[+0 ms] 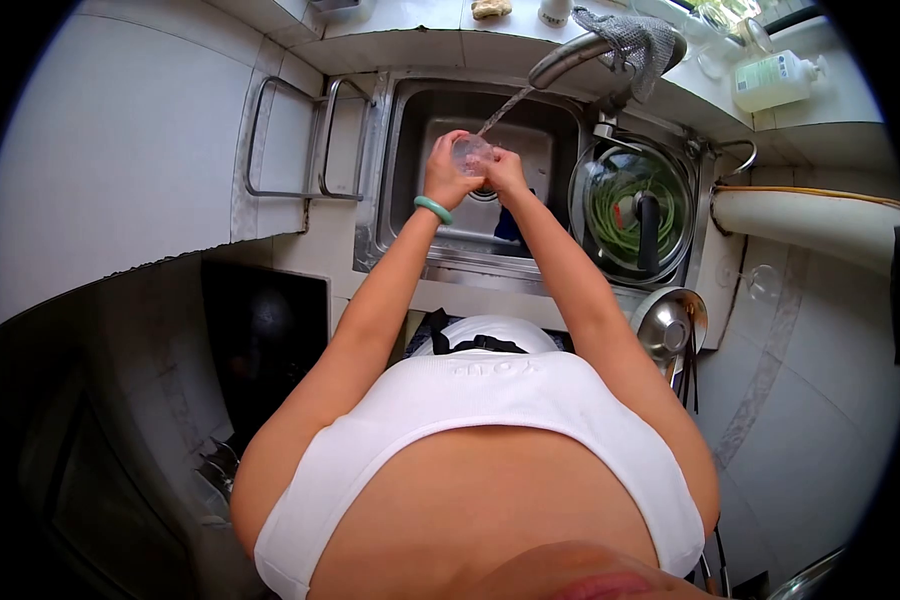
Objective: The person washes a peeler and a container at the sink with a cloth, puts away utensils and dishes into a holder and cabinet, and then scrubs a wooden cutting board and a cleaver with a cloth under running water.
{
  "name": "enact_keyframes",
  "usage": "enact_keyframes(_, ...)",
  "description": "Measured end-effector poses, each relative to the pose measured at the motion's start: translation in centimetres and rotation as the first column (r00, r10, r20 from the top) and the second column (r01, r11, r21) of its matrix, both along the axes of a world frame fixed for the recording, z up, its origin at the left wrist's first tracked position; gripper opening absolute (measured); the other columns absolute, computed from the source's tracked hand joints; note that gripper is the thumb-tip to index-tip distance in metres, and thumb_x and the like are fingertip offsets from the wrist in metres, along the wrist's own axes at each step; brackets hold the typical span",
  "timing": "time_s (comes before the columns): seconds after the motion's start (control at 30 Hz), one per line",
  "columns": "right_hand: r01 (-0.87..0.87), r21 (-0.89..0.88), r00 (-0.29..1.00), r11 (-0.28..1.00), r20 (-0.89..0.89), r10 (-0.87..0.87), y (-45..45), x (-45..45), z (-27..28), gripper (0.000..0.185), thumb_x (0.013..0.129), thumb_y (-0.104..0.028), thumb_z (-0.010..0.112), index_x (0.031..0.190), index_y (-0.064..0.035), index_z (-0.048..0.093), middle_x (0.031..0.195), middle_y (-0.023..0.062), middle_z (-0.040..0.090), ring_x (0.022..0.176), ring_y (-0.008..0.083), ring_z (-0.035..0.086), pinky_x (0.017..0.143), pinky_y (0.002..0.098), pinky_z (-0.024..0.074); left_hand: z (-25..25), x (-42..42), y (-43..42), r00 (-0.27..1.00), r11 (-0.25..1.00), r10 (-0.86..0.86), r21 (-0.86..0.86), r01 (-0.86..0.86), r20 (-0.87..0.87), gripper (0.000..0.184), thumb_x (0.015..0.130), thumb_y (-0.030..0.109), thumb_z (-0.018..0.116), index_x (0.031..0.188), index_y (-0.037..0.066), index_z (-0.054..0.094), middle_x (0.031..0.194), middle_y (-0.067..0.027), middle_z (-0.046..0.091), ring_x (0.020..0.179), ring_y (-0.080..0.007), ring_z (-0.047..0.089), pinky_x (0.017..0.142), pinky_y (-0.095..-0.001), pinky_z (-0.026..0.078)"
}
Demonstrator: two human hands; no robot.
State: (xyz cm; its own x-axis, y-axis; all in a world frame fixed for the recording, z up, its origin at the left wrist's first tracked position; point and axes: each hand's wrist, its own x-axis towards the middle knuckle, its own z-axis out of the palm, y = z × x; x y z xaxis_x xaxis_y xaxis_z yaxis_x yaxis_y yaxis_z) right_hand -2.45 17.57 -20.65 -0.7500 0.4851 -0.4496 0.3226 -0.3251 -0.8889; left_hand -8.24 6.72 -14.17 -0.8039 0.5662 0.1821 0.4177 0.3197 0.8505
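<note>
Over the steel sink basin [425, 115], a small clear cup [471, 154] is held between both of my hands. My left hand [449, 172], with a green bangle at the wrist, wraps its left side. The fingers of my right hand [505, 171] close on its right side. Water runs from the faucet [570, 60] in a stream just above the cup; whether it enters the cup, I cannot tell. A dark blue cloth [510, 229] lies in the basin, partly hidden by my right forearm.
Right of the basin, a glass lid [582, 190] with a black handle covers long green vegetables [620, 235]. A mesh cloth [638, 45] drapes over the faucet. A pump bottle [773, 82] stands on the back ledge. A metal rack [322, 140] is at left, a steel bowl [660, 328] at right.
</note>
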Motion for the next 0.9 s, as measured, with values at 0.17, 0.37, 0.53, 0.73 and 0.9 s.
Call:
enact_keyframes(0.17, -0.024, 0.092, 0.995, 0.995, 0.099, 0.015, 0.1, -0.4, -0.1, 0.036, 0.063, -0.022, 0.079, 0.086, 0.0032, 0.068, 0.085, 0.0134, 0.069, 0.074, 0.0220, 0.067, 0.066, 0.0326, 0.0508, 0.0, 0.6, -0.2, 0.953, 0.995, -0.097, 0.058, 0.084, 0.287, 0.070, 0.052, 0.015, 0.081, 0.115, 0.005, 0.054, 0.110, -0.0113, 0.062, 0.102, -0.0236, 0.061, 0.089, -0.0324, 0.047)
enact_keyframes(0.37, 0.014, 0.317, 0.982, 0.948, 0.175, -0.073, -0.5, -0.6, 0.9, 0.020, 0.078, -0.015, 0.063, 0.088, 0.0018, 0.068, 0.087, 0.0123, 0.068, 0.080, 0.0226, 0.066, 0.069, 0.0350, 0.0512, 0.9, 1.0, -0.1, 0.999, 0.999, -0.045, 0.000, 0.045, 0.020, 0.070, 0.051, 0.018, 0.083, 0.114, 0.006, 0.055, 0.110, -0.0134, 0.059, 0.103, -0.0296, 0.058, 0.089, -0.0357, 0.047)
enact_keyframes(0.53, 0.179, -0.429, 0.977, 0.886, -0.027, -0.210, -2.3, -0.4, 2.3, 0.031, 0.081, 0.004, 0.047, 0.107, -0.0029, 0.060, 0.097, 0.0097, 0.064, 0.085, 0.0227, 0.064, 0.074, 0.0386, 0.0534, 0.5, 0.2, 0.0, 0.999, 1.000, -0.021, 0.005, 0.021, -0.026, 0.064, 0.054, 0.012, 0.079, 0.113, 0.006, 0.055, 0.111, -0.0133, 0.058, 0.102, -0.0305, 0.058, 0.089, -0.0359, 0.047)
enact_keyframes(0.73, 0.161, -0.729, 0.970, 0.666, -0.009, -0.244, -2.7, -0.4, 4.1, 0.044, 0.076, 0.010, 0.037, 0.112, -0.0064, 0.057, 0.098, 0.0083, 0.061, 0.089, 0.0267, 0.063, 0.073, 0.0374, 0.0537, 1.2, -0.4, -0.5, 0.992, 0.996, -0.087, -0.038, 0.084, -0.096, 0.060, 0.056, 0.006, 0.076, 0.113, 0.005, 0.055, 0.111, -0.0127, 0.058, 0.101, -0.0298, 0.059, 0.088, -0.0357, 0.048)
enact_keyframes(0.9, -0.197, 0.589, 0.961, 0.783, 0.275, 0.035, -2.6, -0.6, 0.0, 0.024, 0.088, -0.007, 0.042, 0.096, 0.0021, 0.063, 0.086, 0.0208, 0.066, 0.080, 0.0301, 0.066, 0.071, 0.0408, 0.0508, 0.4, -0.2, -0.5, 0.996, 0.998, -0.043, -0.055, 0.039, -0.083, 0.059, 0.058, 0.007, 0.076, 0.113, 0.005, 0.055, 0.110, -0.0127, 0.058, 0.099, -0.0294, 0.060, 0.085, -0.0346, 0.050)
